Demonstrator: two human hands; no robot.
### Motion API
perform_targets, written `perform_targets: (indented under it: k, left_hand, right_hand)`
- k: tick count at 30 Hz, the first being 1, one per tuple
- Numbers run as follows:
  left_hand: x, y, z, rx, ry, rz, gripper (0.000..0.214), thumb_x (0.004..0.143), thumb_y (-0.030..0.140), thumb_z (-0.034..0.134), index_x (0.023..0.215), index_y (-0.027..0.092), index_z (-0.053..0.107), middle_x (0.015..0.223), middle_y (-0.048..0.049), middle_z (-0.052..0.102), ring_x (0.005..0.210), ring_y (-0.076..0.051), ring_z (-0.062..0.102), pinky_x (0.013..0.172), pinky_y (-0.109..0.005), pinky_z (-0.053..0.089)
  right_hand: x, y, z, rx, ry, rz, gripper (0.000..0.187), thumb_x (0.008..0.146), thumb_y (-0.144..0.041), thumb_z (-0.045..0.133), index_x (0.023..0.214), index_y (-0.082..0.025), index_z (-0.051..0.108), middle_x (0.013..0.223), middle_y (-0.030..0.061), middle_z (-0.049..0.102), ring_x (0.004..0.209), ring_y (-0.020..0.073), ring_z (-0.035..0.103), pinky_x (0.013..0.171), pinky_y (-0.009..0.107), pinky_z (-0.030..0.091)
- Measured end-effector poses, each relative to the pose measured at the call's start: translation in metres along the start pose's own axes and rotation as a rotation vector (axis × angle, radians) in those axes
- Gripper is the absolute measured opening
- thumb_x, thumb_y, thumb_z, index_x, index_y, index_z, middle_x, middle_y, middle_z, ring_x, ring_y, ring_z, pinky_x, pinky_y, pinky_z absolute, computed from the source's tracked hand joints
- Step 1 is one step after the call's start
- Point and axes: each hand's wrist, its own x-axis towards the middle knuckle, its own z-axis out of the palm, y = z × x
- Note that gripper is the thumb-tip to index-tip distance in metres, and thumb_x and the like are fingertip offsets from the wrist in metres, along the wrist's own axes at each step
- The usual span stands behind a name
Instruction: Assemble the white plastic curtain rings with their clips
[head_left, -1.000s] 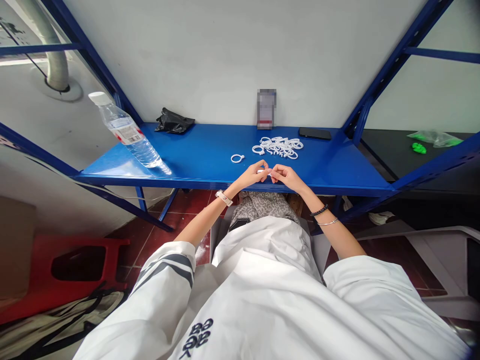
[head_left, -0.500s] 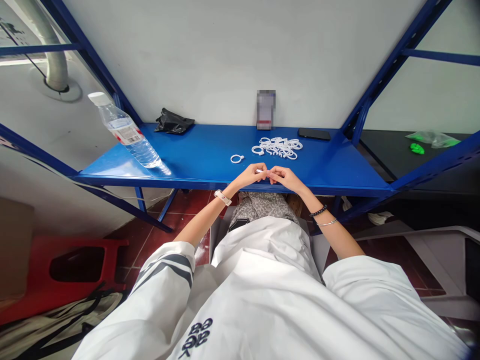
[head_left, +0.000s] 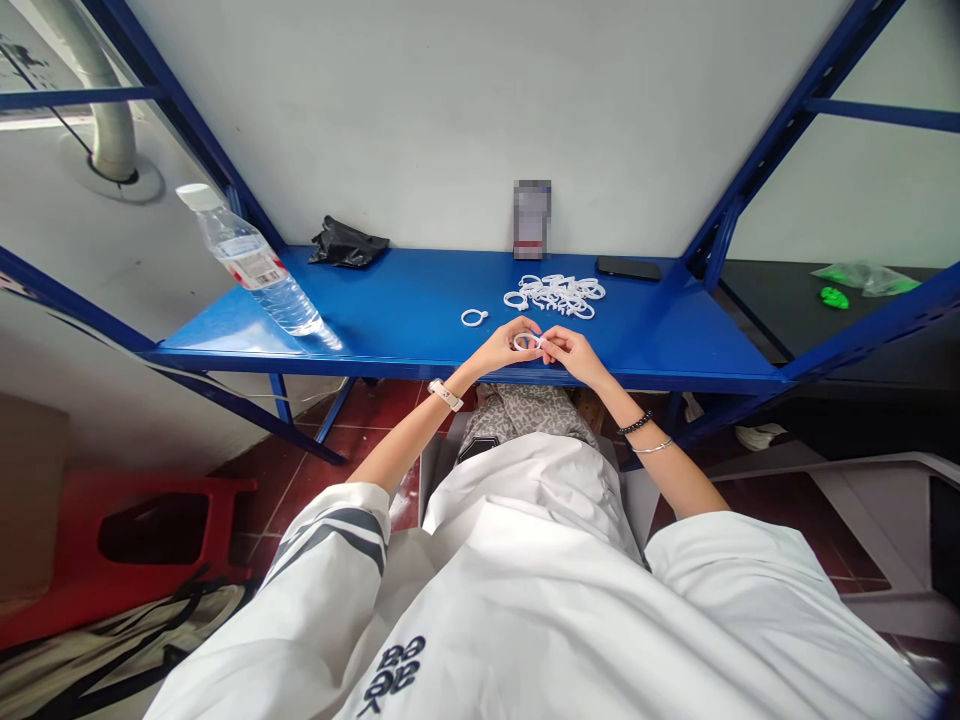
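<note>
Over the front edge of the blue table [head_left: 420,290] my two hands meet at one white plastic ring [head_left: 517,341]. My left hand [head_left: 501,350] is closed on the ring's side, its fingers curled around it. With a pinch at the ring's right end, my right hand [head_left: 568,352] grips it where a small white tab seems to sit; the fingertips hide most of that part. Just beyond my left hand lies a single white ring [head_left: 474,318] with a small knob. A pile of similar white rings [head_left: 562,295] lies past my right hand.
A water bottle [head_left: 259,270] stands at the table's left. Along the back are a crumpled black bag [head_left: 347,243], an upright blurred phone-like object [head_left: 532,220] and a flat black phone [head_left: 628,268]. Blue frame posts [head_left: 720,245] rise at both sides. A red stool [head_left: 217,530] is lower left.
The ring in my hands has turned so that its round opening now faces me; before, only a thin white edge showed. My fingers have shifted slightly. The pile and the single ring have stayed put.
</note>
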Motion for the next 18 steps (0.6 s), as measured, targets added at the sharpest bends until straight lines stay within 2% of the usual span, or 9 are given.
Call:
perform_targets:
  k: [6, 12, 18]
  left_hand:
    - [-0.0001, 0.0015, 0.0006, 0.013, 0.015, -0.017, 0.047, 0.079, 0.052, 0.070, 0.105, 0.016, 0.053, 0.079, 0.0002, 0.059, 0.063, -0.009, 0.052, 0.060, -0.021, 0.042]
    - [0.0011, -0.0016, 0.0008, -0.033, 0.050, -0.017, 0.047, 0.085, 0.059, 0.061, 0.101, 0.015, 0.054, 0.070, 0.0012, 0.058, 0.058, -0.008, 0.052, 0.058, -0.021, 0.043]
    - [0.0028, -0.0041, 0.0004, -0.077, 0.083, 0.008, 0.050, 0.090, 0.064, 0.051, 0.091, 0.014, 0.054, 0.068, -0.0001, 0.060, 0.054, -0.008, 0.054, 0.057, -0.021, 0.044]
  right_hand:
    - [0.0013, 0.0016, 0.0001, 0.042, 0.040, -0.010, 0.047, 0.078, -0.066, 0.067, 0.083, -0.020, 0.059, 0.061, -0.0009, 0.061, 0.057, 0.0129, 0.054, 0.060, 0.027, 0.044]
    - [0.0037, 0.0027, -0.0015, 0.090, 0.055, 0.007, 0.051, 0.078, -0.071, 0.064, 0.079, -0.021, 0.056, 0.058, -0.0012, 0.060, 0.052, 0.0116, 0.050, 0.055, 0.026, 0.041]
    - [0.0037, 0.0028, -0.0007, 0.024, 0.035, 0.034, 0.058, 0.080, -0.076, 0.056, 0.069, -0.020, 0.055, 0.059, 0.0009, 0.061, 0.055, 0.0122, 0.051, 0.057, 0.027, 0.041]
